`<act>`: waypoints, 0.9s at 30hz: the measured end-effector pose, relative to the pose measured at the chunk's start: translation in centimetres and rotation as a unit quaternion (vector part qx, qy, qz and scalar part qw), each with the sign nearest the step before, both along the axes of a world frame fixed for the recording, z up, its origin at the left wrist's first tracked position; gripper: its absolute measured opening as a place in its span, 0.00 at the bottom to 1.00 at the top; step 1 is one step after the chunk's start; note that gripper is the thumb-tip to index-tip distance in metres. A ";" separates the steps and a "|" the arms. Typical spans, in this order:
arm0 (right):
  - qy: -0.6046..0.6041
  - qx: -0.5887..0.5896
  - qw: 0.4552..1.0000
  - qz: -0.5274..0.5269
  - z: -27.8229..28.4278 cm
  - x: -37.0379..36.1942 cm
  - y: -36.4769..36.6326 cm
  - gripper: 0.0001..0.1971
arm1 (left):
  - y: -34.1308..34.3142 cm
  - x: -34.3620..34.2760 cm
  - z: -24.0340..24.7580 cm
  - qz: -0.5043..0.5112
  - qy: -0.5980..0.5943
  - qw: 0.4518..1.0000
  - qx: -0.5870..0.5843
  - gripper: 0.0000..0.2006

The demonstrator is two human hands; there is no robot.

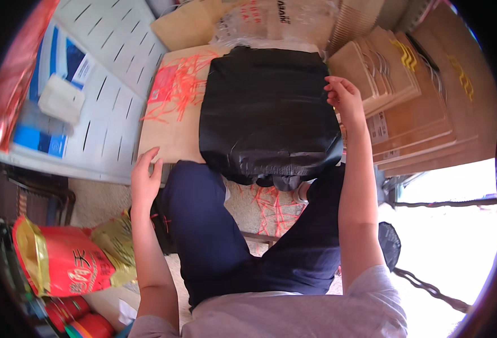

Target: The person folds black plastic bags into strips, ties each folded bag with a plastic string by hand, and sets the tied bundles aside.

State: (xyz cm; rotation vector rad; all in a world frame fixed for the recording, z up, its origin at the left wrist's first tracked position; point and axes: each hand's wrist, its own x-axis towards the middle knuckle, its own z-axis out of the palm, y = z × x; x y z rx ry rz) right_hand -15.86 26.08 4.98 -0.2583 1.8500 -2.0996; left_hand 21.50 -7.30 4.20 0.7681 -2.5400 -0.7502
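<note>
A black plastic bag [271, 112] lies spread flat over a pale wooden board [172, 141], its crumpled lower edge hanging over the board's near side between my knees. My right hand [345, 100] is at the bag's upper right edge, fingers half bent and slightly apart. I see nothing held in it; whether the fingertips touch the bag I cannot tell. Off the board's near left corner, my left hand [146, 179] hovers with thumb and fingers apart, holding nothing. Tangled red plastic strands [183, 84] lie on the board left of the bag, over a pink packet [165, 83].
Clear plastic wrapping [271, 22] lies behind the bag. Flat cardboard pieces with handles [395, 84] stack at the right. A white slotted panel [102, 84] stands left. A red and gold sack [71, 256] sits low at left. More red strands [271, 208] litter the floor.
</note>
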 end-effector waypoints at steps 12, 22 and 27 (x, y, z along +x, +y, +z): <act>0.061 0.185 0.981 0.020 -6.7 0.0 1.8 0.15 | 3.1 -11.4 -5.5 -0.040 -0.003 0.972 0.231 0.30; -0.033 0.300 0.944 0.131 -2.6 1.2 0.7 0.32 | 2.4 -10.2 -6.7 0.030 -0.027 0.894 0.446 0.21; -0.052 0.194 0.977 0.069 -2.7 2.8 -0.9 0.38 | 2.8 -10.1 -6.2 0.035 -0.037 0.891 0.451 0.18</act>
